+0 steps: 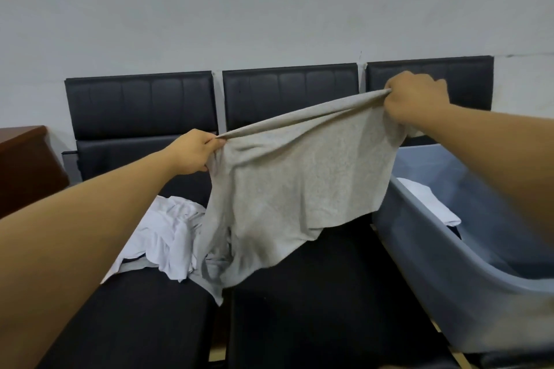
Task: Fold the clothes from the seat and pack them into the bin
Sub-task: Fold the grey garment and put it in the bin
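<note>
Head view: the task looks to be in its middle stretch; a soft heather-grey knit garment [296,186] hangs in the centre of the frame, stretched by its top edge between the two hands and not yet folded; the left hand [195,153], left of centre, pinches one end of that edge with fingers curled round a gathered bunch of cloth; the right hand [415,99], upper right of centre and higher, grips the other end in a closed fist, so the edge slopes up to the right; the garment's lower part droops toward the black seat, its bottom corner near the gap between two cushions

Done so far, as a judgement: at least one folded white piece of clothing [425,198] lies inside the blue-grey plastic bin [449,287] at the right of the frame, with something dark just below it that I cannot make out; left to do: this grey piece needs folding and packing, and a crumpled pile of white cloth [162,237] waits unfolded on the seat at lower left of centre, partly behind the hanging garment

The surface is a row of black padded bench seats [314,308] with three black panelled backrests [141,105] across the middle of the frame; the bin stands tilted on the rightmost seat; behind runs a plain pale grey wall [269,3], faintly marked; a reddish-brown wooden cabinet corner [24,165] shows at the left edge
</note>
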A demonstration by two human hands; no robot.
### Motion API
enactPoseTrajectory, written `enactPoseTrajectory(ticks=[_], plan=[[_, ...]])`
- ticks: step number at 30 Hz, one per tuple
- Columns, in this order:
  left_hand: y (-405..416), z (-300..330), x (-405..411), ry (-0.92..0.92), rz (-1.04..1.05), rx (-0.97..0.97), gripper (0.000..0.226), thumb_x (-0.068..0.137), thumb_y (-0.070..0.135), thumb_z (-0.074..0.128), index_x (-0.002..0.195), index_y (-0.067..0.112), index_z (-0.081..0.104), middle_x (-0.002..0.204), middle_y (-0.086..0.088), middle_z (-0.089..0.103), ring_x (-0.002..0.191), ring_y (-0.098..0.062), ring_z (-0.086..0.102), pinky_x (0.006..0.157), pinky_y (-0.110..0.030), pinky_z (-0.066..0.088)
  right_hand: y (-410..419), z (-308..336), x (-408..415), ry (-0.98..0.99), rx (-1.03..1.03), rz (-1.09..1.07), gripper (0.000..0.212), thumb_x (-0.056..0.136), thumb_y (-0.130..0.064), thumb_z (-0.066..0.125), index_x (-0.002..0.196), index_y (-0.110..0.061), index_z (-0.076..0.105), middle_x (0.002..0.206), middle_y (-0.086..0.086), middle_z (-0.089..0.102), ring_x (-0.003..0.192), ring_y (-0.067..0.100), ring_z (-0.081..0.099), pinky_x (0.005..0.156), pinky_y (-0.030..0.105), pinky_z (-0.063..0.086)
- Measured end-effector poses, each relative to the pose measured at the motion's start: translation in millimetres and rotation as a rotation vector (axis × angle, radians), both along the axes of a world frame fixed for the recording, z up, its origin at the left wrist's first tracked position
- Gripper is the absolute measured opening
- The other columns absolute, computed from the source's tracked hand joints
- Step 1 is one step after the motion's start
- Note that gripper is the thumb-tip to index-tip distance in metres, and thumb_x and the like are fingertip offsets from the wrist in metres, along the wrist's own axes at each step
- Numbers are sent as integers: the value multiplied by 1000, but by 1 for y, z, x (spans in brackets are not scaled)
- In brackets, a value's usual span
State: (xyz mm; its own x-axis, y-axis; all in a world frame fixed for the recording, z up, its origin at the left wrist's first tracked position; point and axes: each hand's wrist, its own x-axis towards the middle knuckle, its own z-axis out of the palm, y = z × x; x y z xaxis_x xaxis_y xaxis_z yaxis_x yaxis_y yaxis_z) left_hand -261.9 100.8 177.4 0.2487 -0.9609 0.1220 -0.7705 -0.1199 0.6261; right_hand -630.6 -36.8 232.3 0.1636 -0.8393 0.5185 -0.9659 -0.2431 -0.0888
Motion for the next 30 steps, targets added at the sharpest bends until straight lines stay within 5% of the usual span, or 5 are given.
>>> enactPoseTrajectory(ticks=[11,18,26,28,30], plan=[[9,14,-1,81,116,-118,55,106,45,43,112,-5,65,106,-24,66,96,-36,66,77,-43,61,3,-15,-2,-117,173,49,19,99,-12,48,109,-9,64,93,14,63,85,35,60,88,51,50],[10,18,19,-124,387,-189,51,105,40,46,83,-2,65,75,-19,63,71,-34,64,74,-50,60,11,-5,-4,-312,273,99,27,101,-20,53,99,3,67,90,20,65,74,31,56,72,45,53],[-5,5,-9,494,82,-69,20,106,19,49,119,18,65,111,-1,60,97,-18,55,83,-33,50,46,15,37,-963,919,420,15,104,-15,49,95,-13,61,83,3,61,67,11,55,68,23,41],[-6,2,-22,596,-32,67,66,101,36,60,158,28,26,150,6,41,129,-19,49,107,-43,45,51,18,51,-1183,1033,506,19,106,-11,45,100,-10,62,83,5,67,63,11,65,58,18,49],[-6,0,-38,621,-106,170,88,95,48,65,159,42,6,160,7,31,142,-25,42,111,-53,43,57,20,63,-1385,1092,566,19,107,-7,44,105,-5,63,88,11,69,61,16,71,52,21,56]])
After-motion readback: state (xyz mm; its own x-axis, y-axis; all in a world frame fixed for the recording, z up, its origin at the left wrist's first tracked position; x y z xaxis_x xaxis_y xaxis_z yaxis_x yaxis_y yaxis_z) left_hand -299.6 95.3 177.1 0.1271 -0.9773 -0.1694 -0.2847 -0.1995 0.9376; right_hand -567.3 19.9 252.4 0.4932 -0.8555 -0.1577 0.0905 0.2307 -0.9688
